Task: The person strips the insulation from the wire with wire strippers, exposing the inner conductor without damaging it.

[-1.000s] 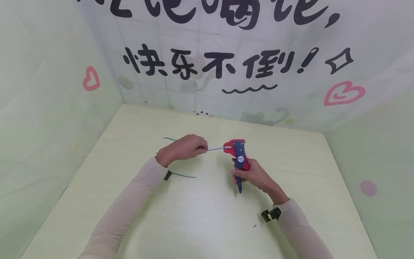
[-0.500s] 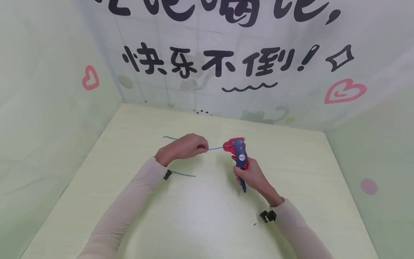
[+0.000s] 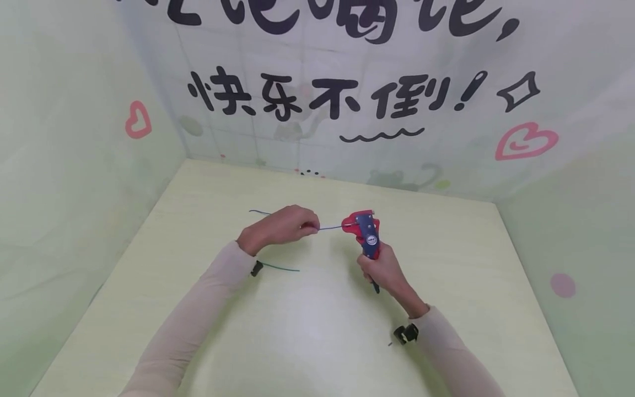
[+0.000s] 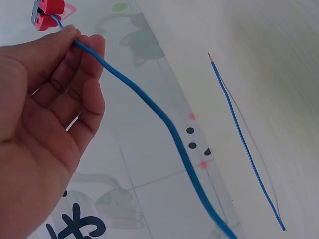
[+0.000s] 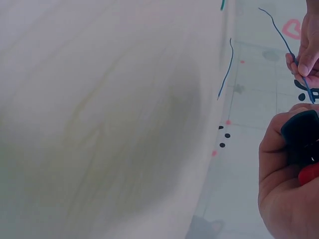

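Observation:
My left hand (image 3: 290, 224) pinches a blue wire (image 4: 169, 119) between thumb and fingertips, and its long tail trails behind the hand in the left wrist view. Its other end runs into the red mouth of a red and dark blue wire stripper (image 3: 368, 230). Fingers of my right hand (image 3: 381, 268) are wrapped around the stripper's handles, squeezed together. A corner of the red stripper head (image 4: 48, 11) shows past the left fingertips. In the right wrist view, the right hand (image 5: 279, 174) curls around the dark handle, partly cut off by the frame.
A second blue wire (image 4: 244, 139), with a bare metal tip, lies on the table (image 3: 307, 331). A green wire (image 3: 281, 268) lies near the left wrist. One tiny dark scrap (image 3: 390, 344) sits by the right wrist camera (image 3: 407, 333). Printed cloth walls enclose the table.
The stripper's red mouth has closed on the wire end as the right hand squeezed its handles together. The right wrist shifted slightly left; the left hand stayed nearly still.

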Demonstrator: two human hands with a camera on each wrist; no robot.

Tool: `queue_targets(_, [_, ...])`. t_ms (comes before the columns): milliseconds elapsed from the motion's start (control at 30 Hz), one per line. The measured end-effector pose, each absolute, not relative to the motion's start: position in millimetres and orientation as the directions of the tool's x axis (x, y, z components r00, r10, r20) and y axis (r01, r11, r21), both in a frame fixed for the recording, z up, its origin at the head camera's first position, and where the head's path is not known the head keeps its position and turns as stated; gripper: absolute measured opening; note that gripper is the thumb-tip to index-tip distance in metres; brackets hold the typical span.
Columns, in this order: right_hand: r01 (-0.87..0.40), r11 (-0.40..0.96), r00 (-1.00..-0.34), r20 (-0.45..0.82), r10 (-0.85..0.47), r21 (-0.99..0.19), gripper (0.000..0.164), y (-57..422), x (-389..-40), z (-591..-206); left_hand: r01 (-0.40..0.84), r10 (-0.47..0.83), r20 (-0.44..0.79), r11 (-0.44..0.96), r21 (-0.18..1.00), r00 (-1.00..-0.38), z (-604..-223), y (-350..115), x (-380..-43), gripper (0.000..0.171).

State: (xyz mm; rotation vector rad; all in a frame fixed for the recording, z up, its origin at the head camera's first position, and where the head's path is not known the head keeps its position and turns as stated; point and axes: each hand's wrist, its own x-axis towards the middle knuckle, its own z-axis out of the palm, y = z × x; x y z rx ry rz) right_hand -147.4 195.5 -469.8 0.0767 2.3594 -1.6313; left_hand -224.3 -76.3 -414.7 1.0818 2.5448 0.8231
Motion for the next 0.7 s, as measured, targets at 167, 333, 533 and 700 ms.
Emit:
queue_targets(167, [0.199, 0.35, -0.96, -0.254, -0.118, -0.915, 0.031, 197.1, -148.0, -469.4, 0.565, 0.718, -0.025, 0.568, 0.599, -0.695, -413.5, -75.4, -224.4, 0.009])
queue_targets(333, [0.191, 0.358, -0.96, -0.25, -0.126, -0.914, 0.023, 197.2, -149.8, -467.3, 0.557, 0.714, -0.03, 0.572, 0.602, -0.7, -412.6, -76.5, -224.9, 0.009])
queue_targets(533, [0.143, 0.437, -0.964, -0.224, -0.14, -0.888, 0.017, 196.3, -150.8, -463.5, 0.545, 0.701, -0.034, 0.583, 0.603, -0.712, -412.4, -80.9, -224.5, 0.009])
queue_targets(700, [0.123, 0.462, -0.96, -0.222, -0.167, -0.878, 0.023, 195.6, -150.7, -461.7, 0.553, 0.7, -0.028, 0.587, 0.591, -0.714, -414.2, -84.8, -225.3, 0.01])
